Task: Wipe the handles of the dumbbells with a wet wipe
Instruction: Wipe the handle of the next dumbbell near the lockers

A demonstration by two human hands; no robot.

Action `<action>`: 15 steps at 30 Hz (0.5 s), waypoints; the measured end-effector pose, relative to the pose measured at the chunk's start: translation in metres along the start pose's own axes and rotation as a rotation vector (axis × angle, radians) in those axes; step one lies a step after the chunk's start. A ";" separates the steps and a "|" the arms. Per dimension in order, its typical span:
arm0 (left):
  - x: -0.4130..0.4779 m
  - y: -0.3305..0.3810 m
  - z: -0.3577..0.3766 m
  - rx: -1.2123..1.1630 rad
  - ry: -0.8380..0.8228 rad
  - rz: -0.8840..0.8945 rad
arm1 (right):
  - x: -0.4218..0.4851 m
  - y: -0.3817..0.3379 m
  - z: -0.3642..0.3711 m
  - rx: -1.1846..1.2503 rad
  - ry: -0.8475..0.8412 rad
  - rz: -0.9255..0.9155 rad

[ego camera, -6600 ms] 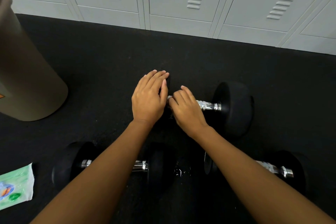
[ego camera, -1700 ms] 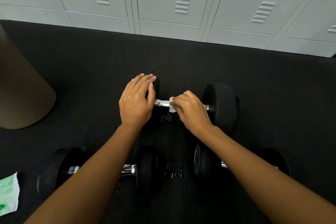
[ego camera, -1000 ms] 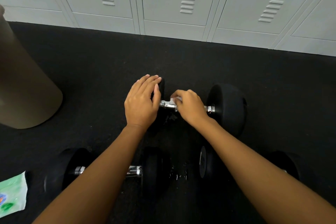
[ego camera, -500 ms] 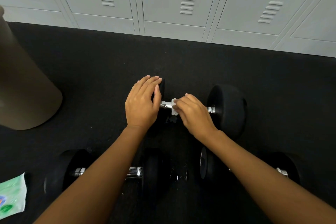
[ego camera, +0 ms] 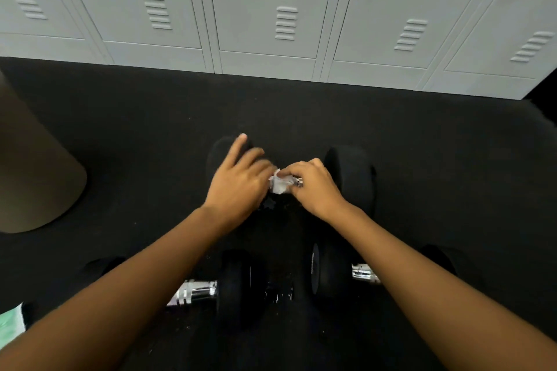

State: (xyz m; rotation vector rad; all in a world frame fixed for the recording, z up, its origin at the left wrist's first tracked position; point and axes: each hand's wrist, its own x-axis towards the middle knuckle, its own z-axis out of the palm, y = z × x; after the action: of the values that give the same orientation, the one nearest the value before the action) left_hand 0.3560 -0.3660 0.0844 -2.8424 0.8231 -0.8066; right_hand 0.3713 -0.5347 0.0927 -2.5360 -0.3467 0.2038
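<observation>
Three black dumbbells with chrome handles lie on the dark floor. On the far dumbbell [ego camera: 351,178], my right hand [ego camera: 313,187] pinches a crumpled white wet wipe [ego camera: 278,183] against the handle. My left hand [ego camera: 239,184] is blurred, its fingers spread over that dumbbell's left head and its fingertips near the wipe. Whether it touches the wipe I cannot tell. Closer to me lie the near left dumbbell [ego camera: 238,286], with part of its handle showing, and the near right dumbbell [ego camera: 328,271], both partly hidden under my forearms.
Grey lockers [ego camera: 271,9] line the far wall. A tan cylindrical bin [ego camera: 33,172] stands at the left. A green wipes pack [ego camera: 10,325] peeks in at the lower left edge. Black rubber flooring [ego camera: 437,144] stretches to the right.
My left hand has lifted its flat hold on the left head and shifted right toward the wipe, fingers spreading. The right hand stays on the handle with the wipe. The view tilted up slightly.
</observation>
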 end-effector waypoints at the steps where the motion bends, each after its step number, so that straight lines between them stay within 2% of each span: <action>1: -0.001 0.008 0.000 -0.008 -0.038 0.044 | 0.000 -0.002 -0.004 0.015 -0.031 0.019; 4: 0.000 0.029 0.001 -0.080 -0.140 -0.009 | -0.005 -0.009 -0.025 -0.068 -0.035 -0.060; 7: 0.011 0.033 -0.001 -0.136 -0.209 -0.079 | -0.008 -0.006 -0.055 -0.223 0.246 -0.172; 9: 0.020 0.034 -0.005 -0.215 -0.276 -0.112 | -0.002 0.009 -0.068 -0.287 0.371 -0.139; 11: 0.025 0.037 -0.007 -0.315 -0.345 -0.178 | 0.003 0.026 -0.071 -0.319 0.309 -0.039; 13: 0.031 0.037 -0.007 -0.393 -0.445 -0.297 | 0.001 0.037 -0.065 -0.247 0.207 0.077; 15: 0.037 0.033 0.001 -0.430 -0.541 -0.377 | -0.002 0.040 -0.058 -0.158 0.225 0.133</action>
State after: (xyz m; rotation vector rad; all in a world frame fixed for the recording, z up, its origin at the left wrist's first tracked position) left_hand 0.3673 -0.4134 0.0944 -3.3857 0.4242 0.1757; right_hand 0.3897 -0.5978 0.1189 -2.7064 -0.1096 -0.0617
